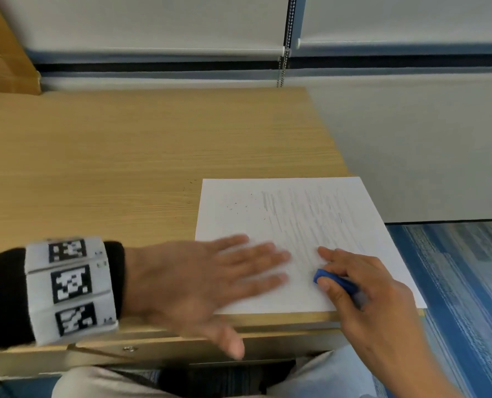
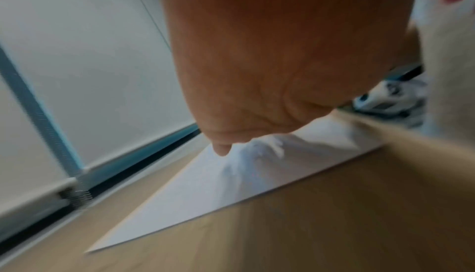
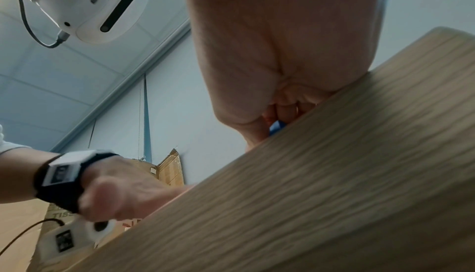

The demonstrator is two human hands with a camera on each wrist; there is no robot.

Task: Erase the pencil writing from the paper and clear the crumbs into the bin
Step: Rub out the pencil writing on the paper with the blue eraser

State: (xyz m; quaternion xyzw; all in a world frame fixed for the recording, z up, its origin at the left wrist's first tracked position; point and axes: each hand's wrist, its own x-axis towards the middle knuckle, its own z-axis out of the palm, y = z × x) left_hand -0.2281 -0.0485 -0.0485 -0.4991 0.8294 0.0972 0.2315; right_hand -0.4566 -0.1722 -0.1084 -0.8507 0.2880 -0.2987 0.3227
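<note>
A white sheet of paper lies at the desk's near right corner, its right half covered in grey pencil strokes. A few dark crumbs dot its upper left. My left hand lies flat on the sheet's lower left, fingers straight and spread. My right hand pinches a blue eraser against the paper near its bottom edge. In the left wrist view the paper shows under my left hand. The right wrist view shows a sliver of the blue eraser below my right hand. No bin is in view.
The wooden desk stretches left and back from the sheet. A cardboard box stands at the far left corner. Blue striped carpet lies beyond the desk's right edge. Window blinds and a bead chain run behind.
</note>
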